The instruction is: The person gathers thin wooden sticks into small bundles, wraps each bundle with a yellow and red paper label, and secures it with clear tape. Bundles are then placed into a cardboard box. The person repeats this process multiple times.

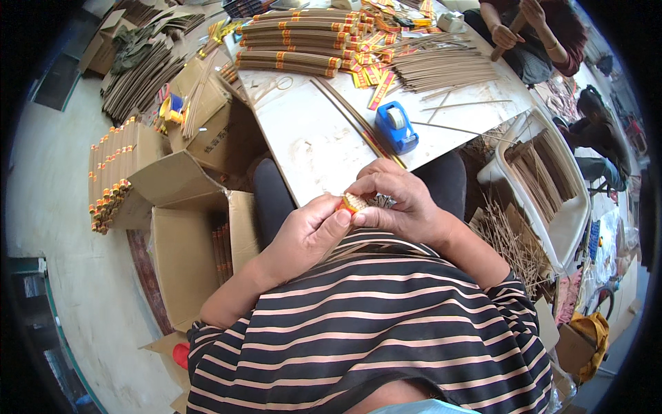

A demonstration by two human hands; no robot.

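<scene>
Close to my striped shirt, my left hand (314, 229) is wrapped round a bundle of incense sticks (355, 201), whose pale tips and a red and yellow paper band face up. The fingers and thumb of my right hand (394, 200) pinch the same end from the other side. Most of the bundle's length is hidden by my hands. Just beyond them, on the white table (303, 148), stands a blue tape dispenser (397, 129). Long thin sticks (352, 117) lie beside it, along with a red and yellow paper label (380, 90).
Banded incense bundles (296, 50) are stacked at the table's far side, left of loose sticks (441, 69). An open cardboard box (181, 265) stands at my left. A white plastic tub (578, 241) with sticks is at my right. Another person's hands (507, 36) hold sticks at the far right.
</scene>
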